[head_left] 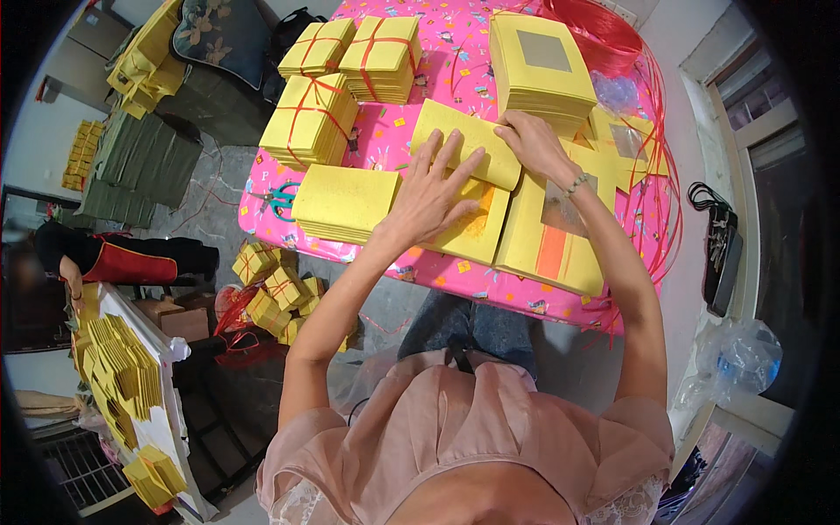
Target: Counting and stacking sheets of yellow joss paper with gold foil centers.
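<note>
A yellow paper sheet point(484, 157) lies folded over in front of me, its upper half raised above a lower part with an orange patch point(472, 219). My left hand point(433, 192) rests on it with fingers spread flat. At the upper right edge of the fold, my right hand point(534, 144) is closed, fingers curled and pinching the paper. To the right is a pile of flat yellow sheets point(525, 249) with orange and silver patches, partly under my right forearm. Left of my left hand sits a stack of folded yellow papers point(346, 194).
Bundles tied with red ribbon point(306, 118) and teal-handled scissors point(280, 201) are at the table's left. A tall yellow stack point(542, 66) and red ribbon coils point(595, 39) stand at the back right. More bundles point(276, 289) lie on the floor; another person point(122, 261) works at a side table.
</note>
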`<act>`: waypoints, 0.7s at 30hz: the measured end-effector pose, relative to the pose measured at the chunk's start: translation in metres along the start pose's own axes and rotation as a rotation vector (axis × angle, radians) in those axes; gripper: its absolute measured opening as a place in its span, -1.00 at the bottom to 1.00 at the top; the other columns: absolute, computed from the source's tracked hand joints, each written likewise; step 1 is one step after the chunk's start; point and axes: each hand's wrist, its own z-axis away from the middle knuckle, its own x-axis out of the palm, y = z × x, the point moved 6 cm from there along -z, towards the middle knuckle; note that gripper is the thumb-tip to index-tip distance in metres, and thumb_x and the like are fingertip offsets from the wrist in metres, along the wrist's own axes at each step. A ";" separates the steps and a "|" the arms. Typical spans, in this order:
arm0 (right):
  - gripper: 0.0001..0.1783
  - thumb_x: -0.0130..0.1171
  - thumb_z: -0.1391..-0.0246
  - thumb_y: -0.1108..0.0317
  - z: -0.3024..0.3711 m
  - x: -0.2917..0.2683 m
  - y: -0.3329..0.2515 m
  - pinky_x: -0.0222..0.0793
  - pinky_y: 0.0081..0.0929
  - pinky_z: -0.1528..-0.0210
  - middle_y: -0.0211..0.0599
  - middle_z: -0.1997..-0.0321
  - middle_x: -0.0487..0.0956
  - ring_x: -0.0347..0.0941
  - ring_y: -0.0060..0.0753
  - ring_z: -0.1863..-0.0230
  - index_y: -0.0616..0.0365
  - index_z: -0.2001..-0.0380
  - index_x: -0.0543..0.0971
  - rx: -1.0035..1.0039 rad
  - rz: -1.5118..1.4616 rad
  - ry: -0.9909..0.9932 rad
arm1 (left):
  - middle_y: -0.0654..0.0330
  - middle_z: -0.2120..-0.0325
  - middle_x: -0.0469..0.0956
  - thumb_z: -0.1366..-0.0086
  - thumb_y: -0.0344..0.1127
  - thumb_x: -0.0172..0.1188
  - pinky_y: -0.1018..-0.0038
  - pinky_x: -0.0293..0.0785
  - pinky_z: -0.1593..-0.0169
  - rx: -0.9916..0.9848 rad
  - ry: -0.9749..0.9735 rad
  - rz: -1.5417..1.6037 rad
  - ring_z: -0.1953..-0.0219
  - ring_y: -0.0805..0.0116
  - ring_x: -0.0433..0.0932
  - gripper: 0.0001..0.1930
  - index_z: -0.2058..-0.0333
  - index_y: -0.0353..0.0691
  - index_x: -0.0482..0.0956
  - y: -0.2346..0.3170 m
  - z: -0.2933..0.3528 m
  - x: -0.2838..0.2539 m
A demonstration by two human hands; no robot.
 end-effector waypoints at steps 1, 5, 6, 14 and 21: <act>-0.71 0.08 -0.22 0.22 -0.003 0.002 0.002 0.37 -0.05 0.06 0.02 0.22 0.59 0.50 0.13 0.12 0.27 0.24 0.54 0.000 0.000 0.003 | -0.12 -0.36 0.02 -0.27 0.12 0.14 -0.08 -0.01 -0.37 0.003 0.001 -0.002 -0.38 -0.28 -0.06 -0.24 -0.38 0.07 0.11 -0.003 -0.002 0.005; -0.71 0.07 -0.22 0.21 -0.011 0.012 0.012 0.36 -0.05 0.04 -0.01 0.19 0.56 0.47 0.10 0.09 0.26 0.25 0.54 0.038 0.086 0.009 | -0.11 -0.37 0.01 -0.31 0.16 0.07 -0.09 -0.06 -0.38 -0.045 -0.053 -0.038 -0.38 -0.29 -0.06 -0.28 -0.38 0.15 0.11 -0.013 -0.008 0.024; -0.71 0.07 -0.22 0.21 -0.011 0.013 0.014 0.36 -0.04 0.04 -0.02 0.18 0.56 0.46 0.09 0.08 0.25 0.25 0.54 0.022 0.131 0.020 | -0.07 -0.38 -0.01 -0.33 0.16 0.04 -0.09 -0.06 -0.38 -0.065 -0.072 -0.041 -0.38 -0.28 -0.06 -0.29 -0.38 0.17 0.09 -0.014 -0.009 0.027; -0.68 0.00 -0.27 0.19 -0.025 0.024 0.011 0.34 -0.05 -0.03 -0.10 0.06 0.56 0.47 0.02 0.00 0.19 0.10 0.55 0.026 0.251 -0.079 | -0.17 -0.33 0.09 -0.31 0.17 0.06 -0.12 -0.06 -0.37 -0.088 -0.062 0.001 -0.35 -0.34 0.01 -0.31 -0.34 0.09 0.20 -0.017 -0.012 0.036; -0.67 0.01 -0.26 0.24 -0.033 0.039 0.015 0.40 0.02 0.04 0.03 0.12 0.61 0.53 0.12 0.04 0.21 0.03 0.52 -0.014 0.111 -0.099 | -0.17 -0.31 0.11 -0.32 0.16 0.06 -0.13 -0.06 -0.37 -0.087 -0.059 0.011 -0.34 -0.34 0.02 -0.33 -0.33 0.07 0.21 -0.019 -0.014 0.038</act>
